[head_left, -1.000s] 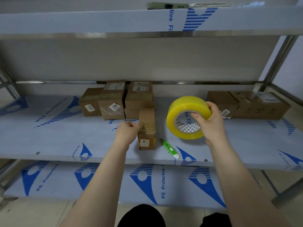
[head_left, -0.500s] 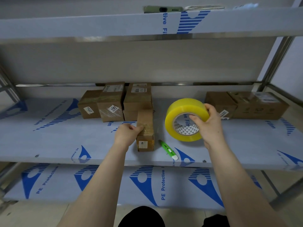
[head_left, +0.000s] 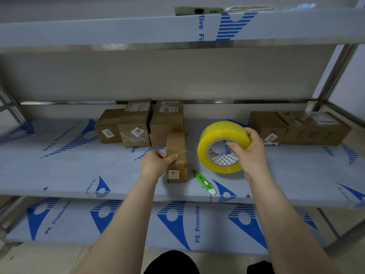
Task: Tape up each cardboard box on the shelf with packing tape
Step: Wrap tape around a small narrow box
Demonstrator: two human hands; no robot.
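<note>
L hand (head_left: 156, 163) on small box (head_left: 176, 141) near front of shelf (head_left: 59, 165): thumb lies across the tape band on top, other fingers curled at box's left side. Bit of clear tape sticks out past box's right edge; can't tell if it reaches the roll. R hand (head_left: 250, 155) grips yellow tape roll (head_left: 219, 139) just right of box, core facing cam, fingertips hooked into the core. Green cutter (head_left: 203, 180) flat on shelf btwn box and roll, touching neither. Box stack (head_left: 138, 125) right behind small box; more boxes (head_left: 296, 127) at back right. Phone (head_left: 198, 11) on upper shelf edge.
</note>
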